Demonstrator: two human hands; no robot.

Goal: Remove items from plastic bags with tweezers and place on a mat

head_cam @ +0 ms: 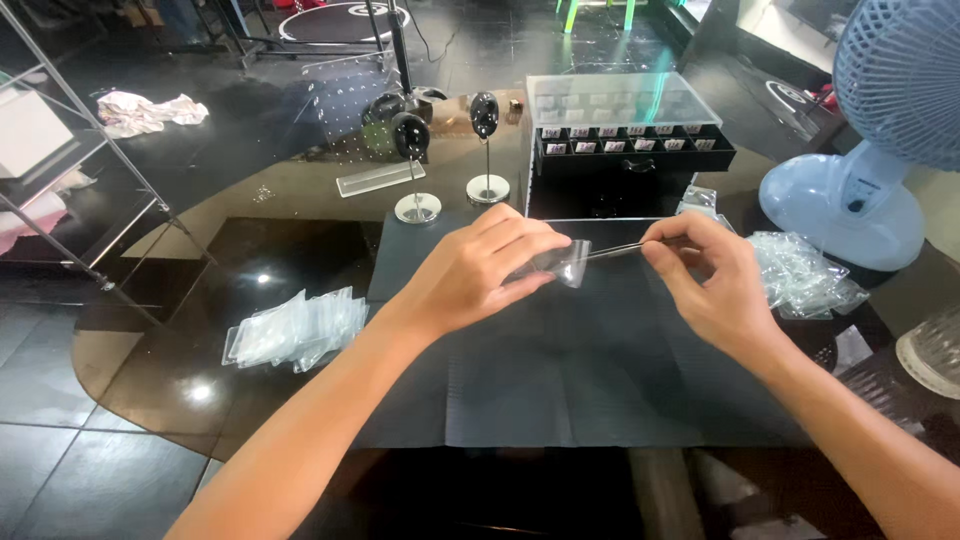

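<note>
My left hand pinches a small clear plastic zip bag above a dark mat. My right hand grips thin metal tweezers, and their tip reaches the mouth of the bag. Both hands hover over the mat's far half, just in front of a black drawer box. Whether the tweezers carry anything is too small to tell.
A pile of clear small bags lies left of the mat, another heap to the right. Two round black stands rise behind the mat. A pale blue fan stands at the right, and a glass item sits at the right edge.
</note>
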